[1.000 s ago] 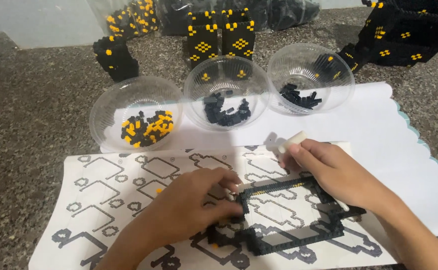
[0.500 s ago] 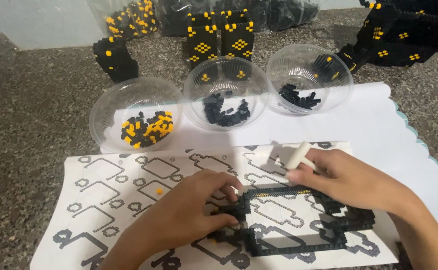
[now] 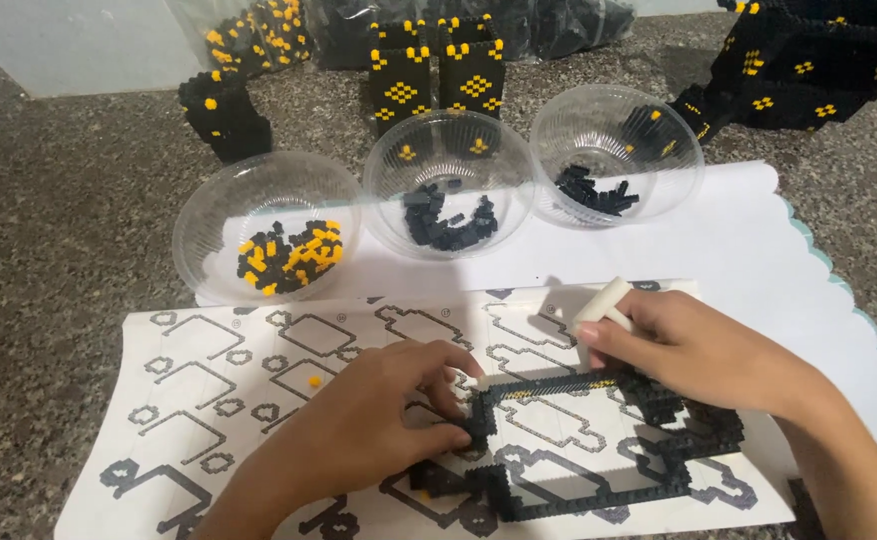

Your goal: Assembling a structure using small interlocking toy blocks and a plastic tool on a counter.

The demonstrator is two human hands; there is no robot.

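On a speckled stone floor the flat black rectangular brick frame (image 3: 579, 440) lies on the printed pattern sheet (image 3: 259, 360), long axis running between both hands, left hand (image 3: 379, 425) pinching its near-left corner, right hand (image 3: 689, 350), now lower, gripping a white stick tool (image 3: 604, 300)

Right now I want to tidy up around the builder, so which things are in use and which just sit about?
In use:
left hand
right hand holding white tool
black brick frame
instruction sheet

Lying about:
three clear bowls of bricks
finished black-and-yellow models
loose yellow brick
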